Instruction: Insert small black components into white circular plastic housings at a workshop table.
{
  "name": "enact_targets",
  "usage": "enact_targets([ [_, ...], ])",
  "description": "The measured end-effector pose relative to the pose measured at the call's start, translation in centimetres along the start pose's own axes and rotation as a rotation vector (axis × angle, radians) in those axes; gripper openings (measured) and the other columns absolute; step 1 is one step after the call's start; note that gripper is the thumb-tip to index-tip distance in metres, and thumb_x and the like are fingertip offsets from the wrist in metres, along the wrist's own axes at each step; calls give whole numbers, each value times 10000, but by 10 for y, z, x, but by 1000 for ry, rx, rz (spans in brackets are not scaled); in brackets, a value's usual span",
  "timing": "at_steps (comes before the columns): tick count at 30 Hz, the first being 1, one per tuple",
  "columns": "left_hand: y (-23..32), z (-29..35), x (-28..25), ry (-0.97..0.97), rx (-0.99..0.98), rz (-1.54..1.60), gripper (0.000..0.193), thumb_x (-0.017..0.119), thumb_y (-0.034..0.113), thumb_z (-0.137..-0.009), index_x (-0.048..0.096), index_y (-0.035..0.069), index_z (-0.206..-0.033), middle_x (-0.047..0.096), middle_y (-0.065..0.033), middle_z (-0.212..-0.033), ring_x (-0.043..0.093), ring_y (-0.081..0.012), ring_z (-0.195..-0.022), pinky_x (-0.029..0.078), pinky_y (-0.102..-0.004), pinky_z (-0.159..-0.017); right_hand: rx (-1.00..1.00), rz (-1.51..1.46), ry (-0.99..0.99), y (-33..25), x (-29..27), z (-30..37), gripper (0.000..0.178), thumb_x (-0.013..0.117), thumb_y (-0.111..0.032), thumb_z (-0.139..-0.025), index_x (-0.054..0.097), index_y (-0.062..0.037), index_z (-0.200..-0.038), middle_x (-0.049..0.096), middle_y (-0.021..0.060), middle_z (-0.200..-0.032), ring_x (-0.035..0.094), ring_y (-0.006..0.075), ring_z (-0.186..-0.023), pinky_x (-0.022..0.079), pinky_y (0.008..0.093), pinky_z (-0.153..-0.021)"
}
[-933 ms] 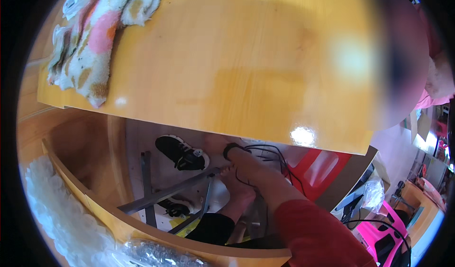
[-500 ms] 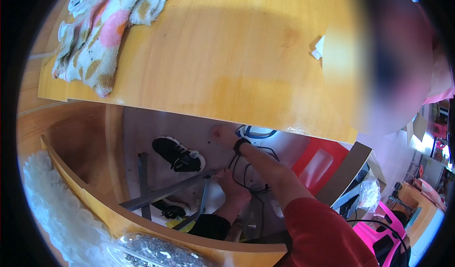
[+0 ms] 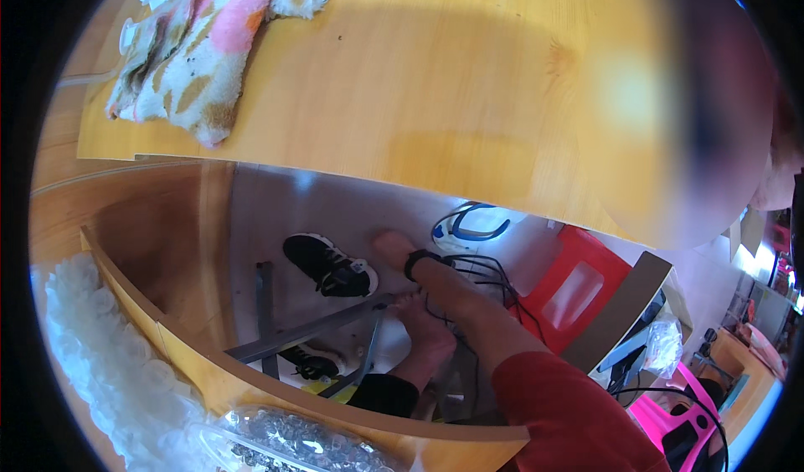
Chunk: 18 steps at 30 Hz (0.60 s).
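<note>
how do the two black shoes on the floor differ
The upper shoe shows almost whole, while the lower shoe is partly hidden by the grey metal frame. The upper shoe lies near the right hand; the lower shoe lies farther from it. Both are black with white along the sole.
</note>
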<state>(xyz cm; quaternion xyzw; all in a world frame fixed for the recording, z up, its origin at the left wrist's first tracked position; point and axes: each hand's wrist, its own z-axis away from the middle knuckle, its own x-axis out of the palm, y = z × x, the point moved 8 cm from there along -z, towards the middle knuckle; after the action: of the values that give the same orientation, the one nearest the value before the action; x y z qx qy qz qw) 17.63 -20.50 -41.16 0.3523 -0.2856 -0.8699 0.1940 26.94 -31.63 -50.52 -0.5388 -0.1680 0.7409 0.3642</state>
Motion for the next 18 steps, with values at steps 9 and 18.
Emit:
enact_targets([
  [9, -21, 9, 25, -32, -101, 361, 331, 460, 228, -851, 448, 27, -1113, 448, -130, -1181, 389, -252, -1177, 220, -370, -1060, 179, -707, -26, 45, -25, 21, 224, 596, -212, -808, 659, -8, -875, 660, 163, -799, 648, 258, -722, 519, 397, -673],
  [18, -20, 9, 59, -81, -200, 713, 308, 411, 214, -905, 438, 29, -1150, 445, -116, -1204, 384, -222, -1186, 210, -358, -1072, 84, -389, 270, 82, -24, 45, 173, 612, -144, -725, 657, -30, -846, 629, 140, -803, 628, 308, -733, 514, 440, -675],
])
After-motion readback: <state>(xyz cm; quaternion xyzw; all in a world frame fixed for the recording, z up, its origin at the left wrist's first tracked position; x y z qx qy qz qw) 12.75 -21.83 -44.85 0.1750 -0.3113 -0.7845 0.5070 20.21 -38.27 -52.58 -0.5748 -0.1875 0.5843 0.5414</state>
